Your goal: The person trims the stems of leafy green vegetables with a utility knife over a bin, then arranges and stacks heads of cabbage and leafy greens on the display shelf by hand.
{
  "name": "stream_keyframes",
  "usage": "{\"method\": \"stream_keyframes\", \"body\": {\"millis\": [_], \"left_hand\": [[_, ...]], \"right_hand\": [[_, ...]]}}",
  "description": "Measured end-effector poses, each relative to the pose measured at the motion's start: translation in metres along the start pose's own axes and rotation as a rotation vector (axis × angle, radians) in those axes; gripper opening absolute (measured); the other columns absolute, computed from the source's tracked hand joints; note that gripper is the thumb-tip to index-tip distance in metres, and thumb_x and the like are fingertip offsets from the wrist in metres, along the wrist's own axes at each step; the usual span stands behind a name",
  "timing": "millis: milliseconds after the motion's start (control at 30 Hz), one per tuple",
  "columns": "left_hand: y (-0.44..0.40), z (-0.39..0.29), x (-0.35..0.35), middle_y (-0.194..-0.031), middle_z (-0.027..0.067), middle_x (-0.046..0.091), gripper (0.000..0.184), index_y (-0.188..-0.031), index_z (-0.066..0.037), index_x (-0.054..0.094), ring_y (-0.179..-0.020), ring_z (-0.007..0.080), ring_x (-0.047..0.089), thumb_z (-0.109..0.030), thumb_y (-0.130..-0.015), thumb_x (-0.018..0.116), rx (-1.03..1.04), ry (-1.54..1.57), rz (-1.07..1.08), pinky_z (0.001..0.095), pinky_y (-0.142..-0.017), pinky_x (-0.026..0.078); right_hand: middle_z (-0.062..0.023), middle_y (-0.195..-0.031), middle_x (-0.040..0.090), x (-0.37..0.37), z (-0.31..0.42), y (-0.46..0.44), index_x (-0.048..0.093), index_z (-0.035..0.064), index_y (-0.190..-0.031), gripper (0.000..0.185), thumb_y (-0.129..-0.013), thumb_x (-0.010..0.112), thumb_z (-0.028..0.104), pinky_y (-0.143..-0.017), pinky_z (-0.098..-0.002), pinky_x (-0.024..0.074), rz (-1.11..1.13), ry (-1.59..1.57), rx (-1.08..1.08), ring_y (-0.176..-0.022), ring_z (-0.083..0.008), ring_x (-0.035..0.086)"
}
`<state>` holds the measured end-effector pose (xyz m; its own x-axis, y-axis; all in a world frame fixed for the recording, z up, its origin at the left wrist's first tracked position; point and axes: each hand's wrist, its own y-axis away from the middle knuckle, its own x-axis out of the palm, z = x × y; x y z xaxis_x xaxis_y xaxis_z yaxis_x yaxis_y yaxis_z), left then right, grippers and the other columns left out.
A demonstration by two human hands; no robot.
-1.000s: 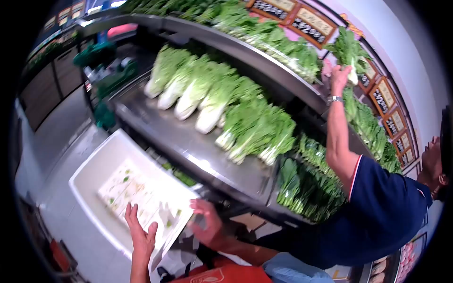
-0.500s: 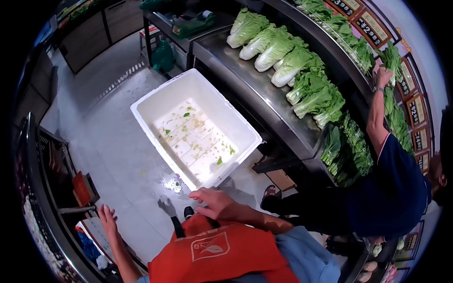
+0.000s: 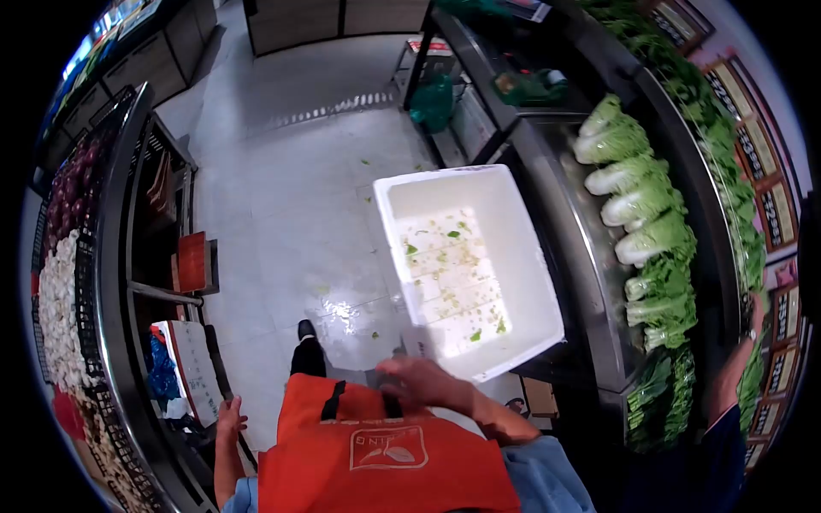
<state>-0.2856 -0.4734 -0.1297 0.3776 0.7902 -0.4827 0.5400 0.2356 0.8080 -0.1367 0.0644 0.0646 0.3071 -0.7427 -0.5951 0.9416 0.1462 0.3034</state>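
Observation:
My left hand (image 3: 229, 419) hangs at the lower left, beside a white box (image 3: 191, 369) with writing on it, fingers apart and nothing in them. My right hand (image 3: 419, 380) is in front of the orange apron (image 3: 342, 445), just below the near left corner of a white foam bin (image 3: 543, 282). It is blurred, so its fingers cannot be made out well. Scraps of green leaf lie on the bin's floor. Napa cabbages (image 3: 637, 205) stand in a row on the metal shelf (image 3: 581, 231) to the right of the bin.
A co-worker's arm (image 3: 731, 376) reaches to the upper greens (image 3: 727, 162) at the right. Garlic (image 3: 60, 308) and onions (image 3: 79, 184) fill a stand at the left. Wet floor (image 3: 299, 214) lies between the stands. A green bag (image 3: 432, 107) hangs by the dark rack.
The view has swung left, shifting the bin and cabbages rightward. My hands have moved apart since the first frame. A dark shoe now shows forward of the apron.

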Motion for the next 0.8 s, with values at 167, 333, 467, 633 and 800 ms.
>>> {"method": "stream_keyframes", "body": {"millis": [167, 333, 467, 633, 800], "left_hand": [[-0.064, -0.131, -0.063, -0.081, 0.0049, 0.057, 0.044, -0.113, -0.001, 0.055, -0.065, 0.0152, 0.055, -0.037, -0.093, 0.070, 0.216, -0.044, -0.023, 0.0311, -0.055, 0.045], [-0.201, -0.319, -0.089, -0.092, 0.0125, 0.064, 0.039, -0.106, 0.002, 0.058, -0.083, 0.0194, 0.061, -0.031, -0.091, 0.074, 0.733, -0.191, -0.033, 0.0340, -0.073, 0.051], [-0.193, -0.537, -0.058, -0.107, 0.0179, 0.066, 0.051, -0.124, 0.002, 0.057, -0.095, 0.0248, 0.064, -0.031, -0.090, 0.076, 0.929, -0.259, 0.074, 0.0367, -0.083, 0.053], [-0.247, -0.662, -0.054, -0.114, 0.0189, 0.067, 0.052, -0.129, 0.001, 0.054, -0.099, 0.0286, 0.067, -0.028, -0.092, 0.075, 1.173, -0.371, 0.230, 0.0382, -0.082, 0.055], [-0.270, -0.628, -0.122, -0.088, 0.0090, 0.065, 0.029, -0.106, 0.001, 0.060, -0.082, 0.0153, 0.060, -0.022, -0.092, 0.073, 0.633, -0.276, 0.078, 0.0344, -0.075, 0.053]], "right_hand": [[-0.0187, -0.116, 0.066, -0.026, 0.020, -0.137, 0.058, 0.0070, -0.127, 0.042, -0.093, 0.068, 0.029, -0.088, -0.0462, 0.0534, -0.067, 0.009, 0.167, -0.104, -0.0385, 0.065], [-0.0187, -0.119, 0.066, -0.035, 0.033, -0.252, 0.059, 0.0060, -0.126, 0.043, -0.094, 0.067, 0.033, -0.091, -0.0460, 0.0524, 0.054, -0.122, 0.198, -0.110, -0.0373, 0.064], [-0.0197, -0.118, 0.067, -0.088, 0.051, -0.311, 0.059, 0.0056, -0.128, 0.043, -0.096, 0.066, 0.033, -0.094, -0.0438, 0.0511, -0.004, -0.154, 0.226, -0.113, -0.0366, 0.063], [-0.0219, -0.115, 0.067, -0.162, 0.005, -0.401, 0.059, 0.0048, -0.128, 0.045, -0.096, 0.066, 0.036, -0.092, -0.0450, 0.0522, -0.013, -0.115, 0.397, -0.109, -0.0380, 0.065], [-0.0208, -0.109, 0.067, -0.249, -0.028, -0.579, 0.061, 0.0065, -0.122, 0.039, -0.093, 0.067, 0.032, -0.084, -0.0470, 0.0541, -0.090, 0.115, 0.116, -0.099, -0.0401, 0.066]]}}
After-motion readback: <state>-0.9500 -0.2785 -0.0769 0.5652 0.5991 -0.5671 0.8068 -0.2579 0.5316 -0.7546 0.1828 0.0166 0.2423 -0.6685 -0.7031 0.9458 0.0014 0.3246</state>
